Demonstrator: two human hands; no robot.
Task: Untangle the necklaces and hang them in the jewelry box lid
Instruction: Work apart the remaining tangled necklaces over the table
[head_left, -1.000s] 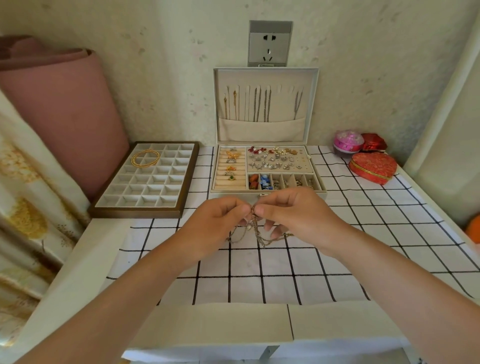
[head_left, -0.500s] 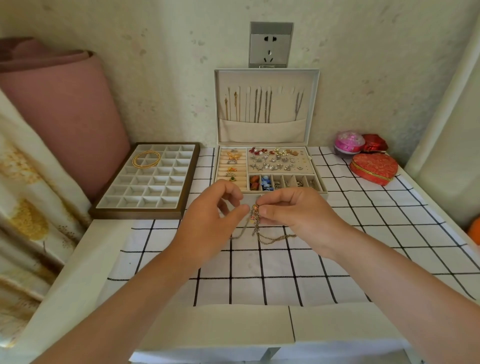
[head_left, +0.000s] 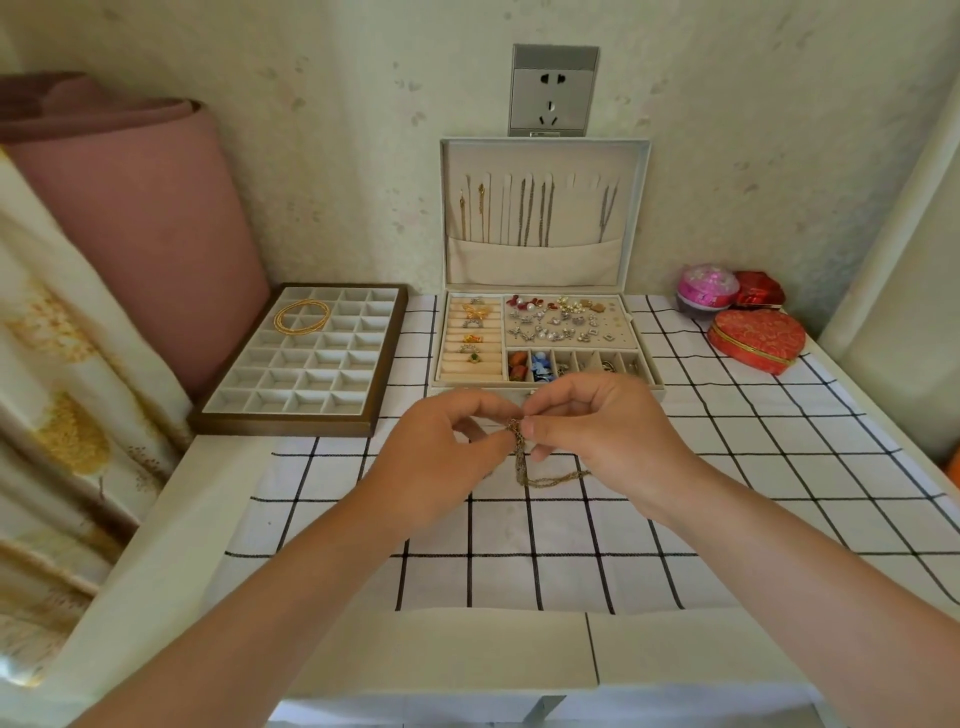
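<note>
both hands meet over checked cloth (head_left: 571, 545), just in front of jewelry box (head_left: 545, 382). left hand (head_left: 441, 457) and right hand (head_left: 602, 436) each pinch top of tangled necklaces (head_left: 519, 457). bunch hangs vertical, tail trailing right along cloth. open lid (head_left: 543, 213) stands upright behind, chains hung lengthwise down.

A white table (head_left: 171, 519) carries a black-gridded cloth (head_left: 519, 530). On the cloth stand an open jewelry box (head_left: 535, 262) at the back and, at the right, a red heart-shaped box (head_left: 756, 340), a pink round box (head_left: 706, 288) and a small red box (head_left: 761, 296). A compartment tray (head_left: 280, 423) lies left of the jewelry box
</note>
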